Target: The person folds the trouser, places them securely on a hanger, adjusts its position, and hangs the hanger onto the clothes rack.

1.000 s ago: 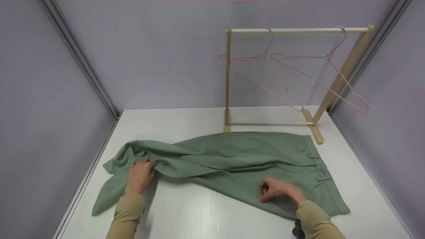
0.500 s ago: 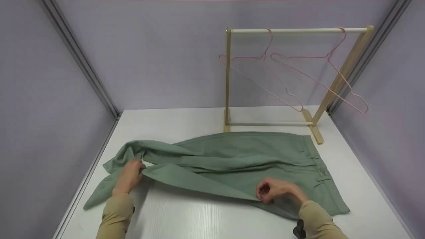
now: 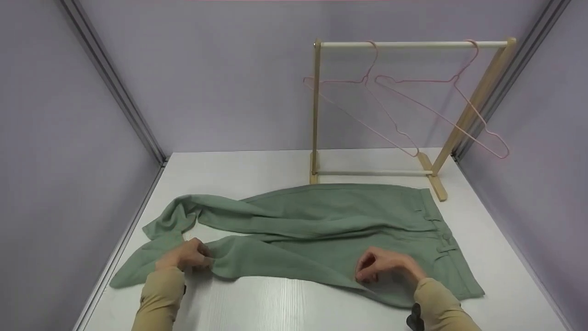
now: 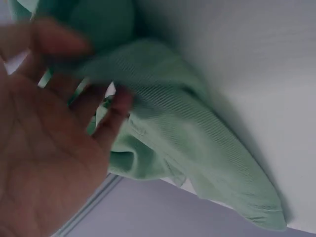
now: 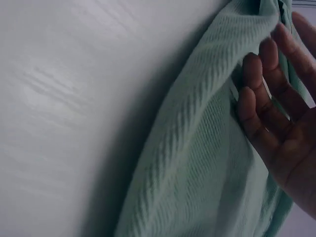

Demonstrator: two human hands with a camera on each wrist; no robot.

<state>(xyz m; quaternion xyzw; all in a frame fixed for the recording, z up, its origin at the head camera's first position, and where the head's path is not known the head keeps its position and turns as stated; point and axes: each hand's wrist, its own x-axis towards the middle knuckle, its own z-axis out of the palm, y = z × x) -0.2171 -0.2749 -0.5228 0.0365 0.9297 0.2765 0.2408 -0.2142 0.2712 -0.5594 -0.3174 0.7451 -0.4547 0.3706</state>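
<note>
White, wood-grained tabletop [image 3: 257, 305]: bears the garment. Long sage-green ribbed-cloth trousers [image 3: 317, 225]: lie crosswise, long axis left to right, most of the cloth beyond the fingers; waistband [image 3: 464, 271] rightmost. Left hand [image 3: 186, 256]: pinches the near leg [image 3: 271, 262] toward its lower end. Right hand [image 3: 383, 265]: pinches that leg's near edge, closer to the waistband.

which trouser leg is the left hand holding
The left hand holds the near leg; the far leg lies beyond it, nearer the rack.
</note>
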